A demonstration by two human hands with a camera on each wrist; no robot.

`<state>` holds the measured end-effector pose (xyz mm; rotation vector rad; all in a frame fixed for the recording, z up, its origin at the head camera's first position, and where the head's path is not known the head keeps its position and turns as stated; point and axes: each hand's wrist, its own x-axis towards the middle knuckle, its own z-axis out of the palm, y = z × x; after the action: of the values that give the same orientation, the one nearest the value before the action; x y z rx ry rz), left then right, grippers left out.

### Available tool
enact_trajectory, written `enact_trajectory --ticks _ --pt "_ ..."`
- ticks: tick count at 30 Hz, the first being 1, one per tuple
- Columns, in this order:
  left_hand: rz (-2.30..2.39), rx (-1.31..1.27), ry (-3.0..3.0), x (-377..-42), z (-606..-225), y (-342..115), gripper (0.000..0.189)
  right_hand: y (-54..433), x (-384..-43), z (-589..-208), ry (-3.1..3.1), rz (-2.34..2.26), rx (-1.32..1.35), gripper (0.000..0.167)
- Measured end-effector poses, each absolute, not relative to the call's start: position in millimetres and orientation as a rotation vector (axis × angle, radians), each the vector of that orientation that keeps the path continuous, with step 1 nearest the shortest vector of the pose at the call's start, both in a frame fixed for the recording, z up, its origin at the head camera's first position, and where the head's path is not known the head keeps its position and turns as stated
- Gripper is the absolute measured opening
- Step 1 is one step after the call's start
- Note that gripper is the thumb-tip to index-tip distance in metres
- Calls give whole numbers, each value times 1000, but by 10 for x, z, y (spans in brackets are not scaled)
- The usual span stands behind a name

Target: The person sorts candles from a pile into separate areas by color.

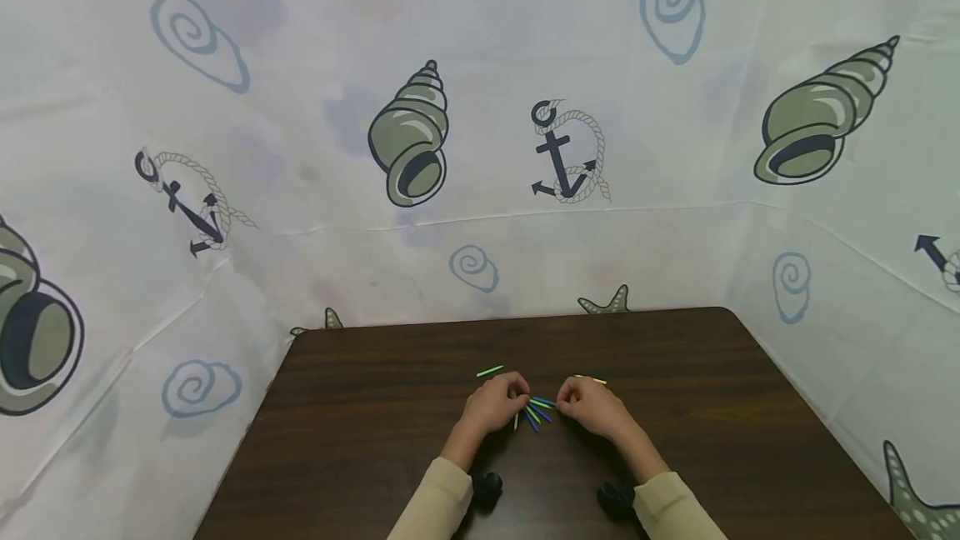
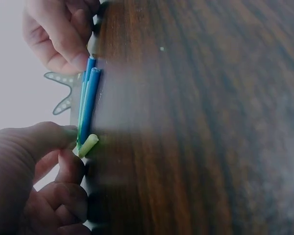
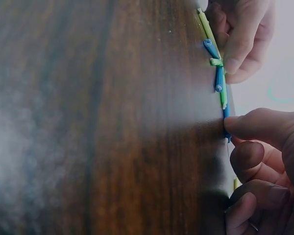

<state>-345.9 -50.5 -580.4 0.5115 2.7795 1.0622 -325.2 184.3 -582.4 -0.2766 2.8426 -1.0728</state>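
On brown bench (image 1: 337,440), left hand (image 1: 495,401) pinches stick bunch (image 1: 542,414) where ends meet; at 3 o'clock, right hand (image 1: 595,407) pinches blue stick (image 1: 545,402).

Shows blue and green in the fanned sticks (image 1: 543,415), pale yellow in the rightmost stick (image 1: 598,381); streaked dark-brown grain on the tabletop (image 1: 360,440); cream on the sleeves (image 1: 438,490); grey-green shells (image 1: 405,136), navy anchors (image 1: 558,161) and pale-blue spirals (image 1: 474,268) on the white backdrop (image 1: 495,40).
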Motion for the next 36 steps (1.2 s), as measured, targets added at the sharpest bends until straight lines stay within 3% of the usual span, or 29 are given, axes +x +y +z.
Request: enact_trajectory --ticks 8,13,36 --pt "1056 527 2816 -3536 -5947 -505 9 1838 -3284 -5851 2845 -1079 -293 10" --pt "1049 479 2786 -3475 -5805 -490 7 1825 -3292 -5844 2841 -1059 -269 9" --pt "1063 497 2747 -3508 -5822 -520 6 1833 -3462 -5759 2816 -1096 -268 6"
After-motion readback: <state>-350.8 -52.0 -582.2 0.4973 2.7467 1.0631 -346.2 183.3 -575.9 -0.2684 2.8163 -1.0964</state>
